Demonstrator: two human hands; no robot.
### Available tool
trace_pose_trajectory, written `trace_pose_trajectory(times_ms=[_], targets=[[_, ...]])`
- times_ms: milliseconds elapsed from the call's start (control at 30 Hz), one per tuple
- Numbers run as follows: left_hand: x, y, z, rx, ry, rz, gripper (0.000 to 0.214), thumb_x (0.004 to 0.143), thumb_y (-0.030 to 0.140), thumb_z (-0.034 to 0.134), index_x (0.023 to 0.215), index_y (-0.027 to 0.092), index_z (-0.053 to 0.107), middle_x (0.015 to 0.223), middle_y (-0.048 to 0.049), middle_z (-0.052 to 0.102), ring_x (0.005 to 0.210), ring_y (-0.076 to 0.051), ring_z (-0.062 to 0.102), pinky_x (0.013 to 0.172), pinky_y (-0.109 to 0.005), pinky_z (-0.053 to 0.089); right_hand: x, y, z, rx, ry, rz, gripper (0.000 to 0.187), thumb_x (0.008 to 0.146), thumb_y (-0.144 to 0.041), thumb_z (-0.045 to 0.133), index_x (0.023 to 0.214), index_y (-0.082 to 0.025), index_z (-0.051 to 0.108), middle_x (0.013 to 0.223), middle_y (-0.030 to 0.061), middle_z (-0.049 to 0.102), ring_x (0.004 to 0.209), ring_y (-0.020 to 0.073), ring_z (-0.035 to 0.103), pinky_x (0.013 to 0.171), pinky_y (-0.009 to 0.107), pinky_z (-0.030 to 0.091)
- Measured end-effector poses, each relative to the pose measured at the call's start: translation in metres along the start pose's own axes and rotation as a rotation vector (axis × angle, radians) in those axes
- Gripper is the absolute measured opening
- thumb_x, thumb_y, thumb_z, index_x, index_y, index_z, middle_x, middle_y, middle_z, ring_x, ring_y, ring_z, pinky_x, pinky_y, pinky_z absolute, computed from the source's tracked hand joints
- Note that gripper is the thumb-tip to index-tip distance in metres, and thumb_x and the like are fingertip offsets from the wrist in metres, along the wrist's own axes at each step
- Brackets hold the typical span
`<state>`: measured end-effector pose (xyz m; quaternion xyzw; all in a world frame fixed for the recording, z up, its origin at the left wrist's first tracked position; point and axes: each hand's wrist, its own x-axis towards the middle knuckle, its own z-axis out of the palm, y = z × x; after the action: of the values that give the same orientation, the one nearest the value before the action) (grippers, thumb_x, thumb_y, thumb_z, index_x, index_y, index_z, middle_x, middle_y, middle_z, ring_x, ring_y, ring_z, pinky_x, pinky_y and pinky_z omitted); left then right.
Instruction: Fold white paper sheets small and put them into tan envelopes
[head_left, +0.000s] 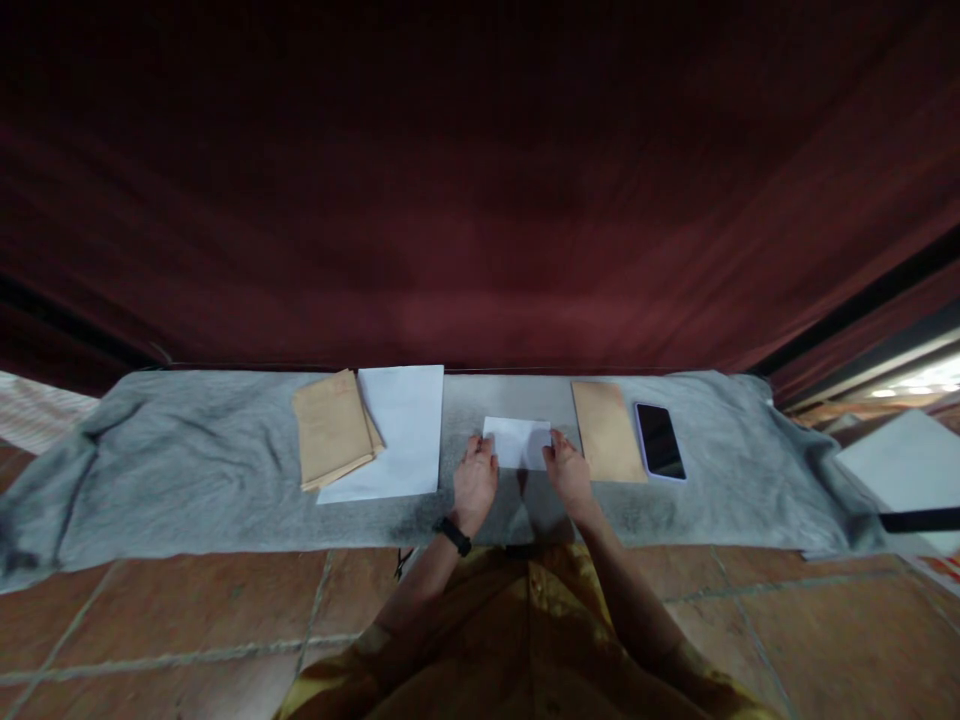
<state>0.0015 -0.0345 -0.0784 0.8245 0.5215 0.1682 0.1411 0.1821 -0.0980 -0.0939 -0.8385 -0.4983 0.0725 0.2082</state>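
Observation:
A small folded white paper [517,440] lies on the grey cloth [187,470] in front of me. My left hand [474,482] rests at its left edge, fingers bent down onto the paper's corner. My right hand [570,474] presses on its right edge with the fingers together. Both hands hold the folded paper flat against the cloth. A black band sits on my left wrist.
Left of the hands lie a white sheet [397,430] and a stack of brown envelopes [332,428]. To the right are one brown envelope [607,430] and a dark phone [660,441]. A dark red curtain [480,200] hangs behind; tiled floor [187,630] lies in front.

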Motion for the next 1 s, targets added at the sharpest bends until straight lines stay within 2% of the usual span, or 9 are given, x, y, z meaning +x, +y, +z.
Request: trace_pose_trajectory(times_ms=[67, 133, 233, 300, 500, 633, 767, 867, 1000], targets=[[0.000, 0.005, -0.005, 0.126, 0.006, 0.057, 0.040, 0.098, 0.017, 0.043, 0.133, 0.017, 0.062, 0.128, -0.0154, 0.066, 0.114, -0.030, 0.064, 0.100, -0.047, 0.054, 0.001, 0.000, 0.001, 0.008, 0.001, -0.001, 0.043, 0.100, -0.021, 0.043, 0.140, -0.011, 0.057, 0.121, 0.0196, 0.074, 0.106, 0.0284, 0.072, 0.093, 0.035, 0.053], [0.002, 0.010, -0.005, 0.176, 0.010, 0.106, 0.039, 0.100, 0.020, 0.042, 0.133, 0.017, 0.062, 0.131, -0.0158, 0.065, 0.126, -0.032, 0.058, 0.108, -0.051, 0.048, 0.003, 0.000, 0.000, 0.010, -0.019, 0.000, 0.043, 0.100, -0.021, 0.043, 0.140, -0.011, 0.058, 0.119, 0.0196, 0.074, 0.107, 0.0288, 0.072, 0.094, 0.036, 0.053], [0.007, 0.015, 0.005, 0.150, -0.003, 0.219, 0.043, 0.102, 0.029, 0.044, 0.141, 0.014, 0.056, 0.155, -0.0166, 0.050, 0.147, -0.033, 0.041, 0.121, -0.053, 0.035, 0.005, 0.001, -0.002, 0.000, -0.049, -0.009, 0.044, 0.100, -0.021, 0.043, 0.140, -0.012, 0.058, 0.118, 0.0182, 0.075, 0.105, 0.0280, 0.072, 0.093, 0.035, 0.053], [0.010, 0.016, 0.014, 0.126, -0.022, 0.266, 0.051, 0.103, 0.036, 0.045, 0.147, 0.011, 0.050, 0.162, -0.0183, 0.041, 0.153, -0.033, 0.032, 0.124, -0.053, 0.029, 0.006, 0.001, -0.004, -0.010, -0.056, -0.015, 0.043, 0.100, -0.021, 0.043, 0.140, -0.013, 0.058, 0.118, 0.0173, 0.075, 0.104, 0.0272, 0.072, 0.092, 0.034, 0.052], [0.012, 0.013, 0.032, 0.120, -0.038, 0.265, 0.061, 0.104, 0.043, 0.044, 0.155, 0.010, 0.042, 0.165, -0.0198, 0.036, 0.156, -0.032, 0.026, 0.125, -0.054, 0.027, 0.005, -0.002, -0.009, -0.060, -0.022, -0.009, 0.040, 0.102, -0.023, 0.043, 0.136, -0.013, 0.061, 0.119, 0.0174, 0.072, 0.105, 0.0283, 0.069, 0.093, 0.037, 0.052], [0.012, 0.010, 0.035, 0.140, -0.055, 0.268, 0.061, 0.102, 0.037, 0.045, 0.157, 0.011, 0.038, 0.166, -0.0193, 0.032, 0.157, -0.032, 0.023, 0.126, -0.055, 0.025, 0.006, -0.020, 0.002, 0.024, 0.055, -0.195, 0.042, 0.105, -0.027, 0.038, 0.138, -0.013, 0.061, 0.136, 0.0174, 0.065, 0.126, 0.0289, 0.060, 0.108, 0.043, 0.047], [0.011, 0.007, 0.037, 0.165, -0.096, 0.278, 0.060, 0.101, 0.021, 0.039, 0.160, 0.012, 0.033, 0.168, -0.0173, 0.030, 0.158, -0.029, 0.022, 0.127, -0.053, 0.024, 0.001, -0.036, 0.019, 0.000, 0.002, -0.366, 0.047, 0.107, -0.026, 0.032, 0.145, -0.012, 0.056, 0.152, 0.0147, 0.055, 0.144, 0.0256, 0.045, 0.121, 0.044, 0.035], [0.010, 0.007, 0.038, 0.163, -0.071, 0.260, 0.059, 0.102, 0.019, 0.034, 0.160, 0.012, 0.034, 0.168, -0.0158, 0.029, 0.158, -0.027, 0.021, 0.128, -0.052, 0.024, -0.004, -0.033, 0.026, -0.081, 0.019, -0.320, 0.049, 0.108, -0.029, 0.035, 0.151, -0.010, 0.049, 0.159, 0.0167, 0.047, 0.150, 0.0266, 0.038, 0.123, 0.047, 0.028], [0.012, 0.007, 0.038, 0.166, -0.036, 0.204, 0.060, 0.104, 0.028, 0.033, 0.160, 0.007, 0.032, 0.166, -0.0163, 0.033, 0.157, -0.026, 0.023, 0.128, -0.050, 0.025, -0.007, -0.016, 0.030, -0.136, 0.062, -0.300, 0.054, 0.108, -0.034, 0.040, 0.156, -0.009, 0.042, 0.162, 0.0181, 0.042, 0.152, 0.0272, 0.036, 0.124, 0.048, 0.026]])
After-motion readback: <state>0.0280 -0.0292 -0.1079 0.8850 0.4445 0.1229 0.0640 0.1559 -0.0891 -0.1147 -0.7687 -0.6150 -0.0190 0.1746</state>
